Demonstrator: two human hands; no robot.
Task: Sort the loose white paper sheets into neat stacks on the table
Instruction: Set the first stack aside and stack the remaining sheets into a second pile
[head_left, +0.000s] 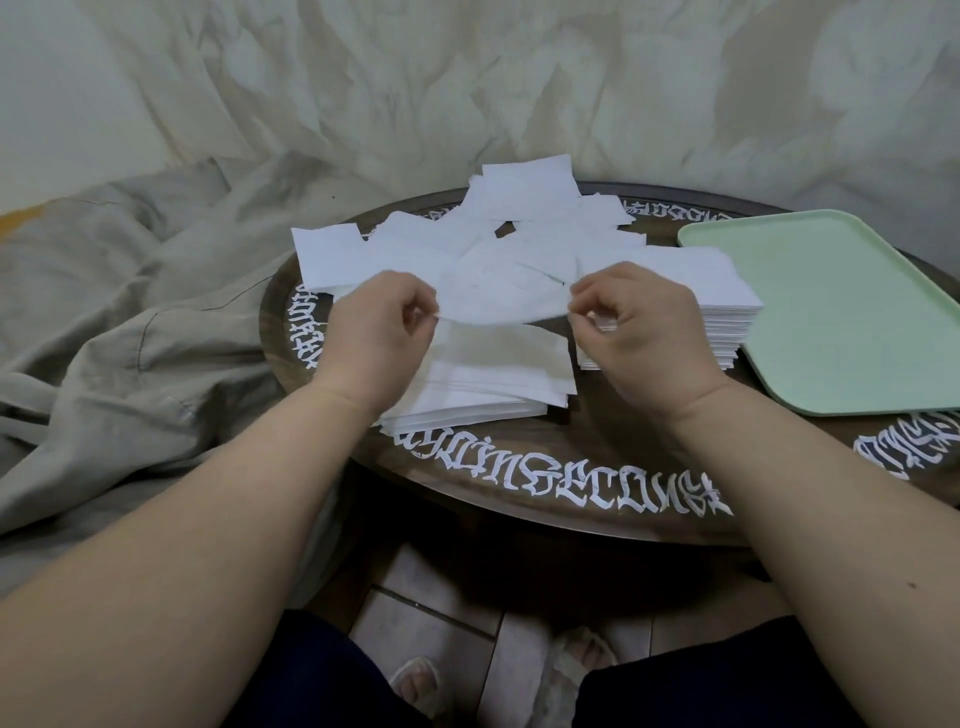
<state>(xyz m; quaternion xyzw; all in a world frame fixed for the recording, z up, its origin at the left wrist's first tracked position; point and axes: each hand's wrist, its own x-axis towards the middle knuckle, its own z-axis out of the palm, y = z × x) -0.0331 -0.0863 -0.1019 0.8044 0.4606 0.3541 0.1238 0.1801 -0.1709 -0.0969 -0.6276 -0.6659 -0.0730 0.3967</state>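
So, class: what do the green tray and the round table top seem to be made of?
Green tray: probably plastic, matte; even pastel colour, moulded rounded rim. Round table top: looks like dark wood or wood-look laminate, slightly glossy; faint grain, white painted or printed lettering.

Both hands — L (382, 332), R (641, 322) — fingers curled, pinching.

A round dark wooden table (519, 525) ringed with white lettering stands on pale floor tiles (441, 618), with crumpled beige cloth (130, 312) heaped to its left and a creased cream sheet (467, 78) draped behind.
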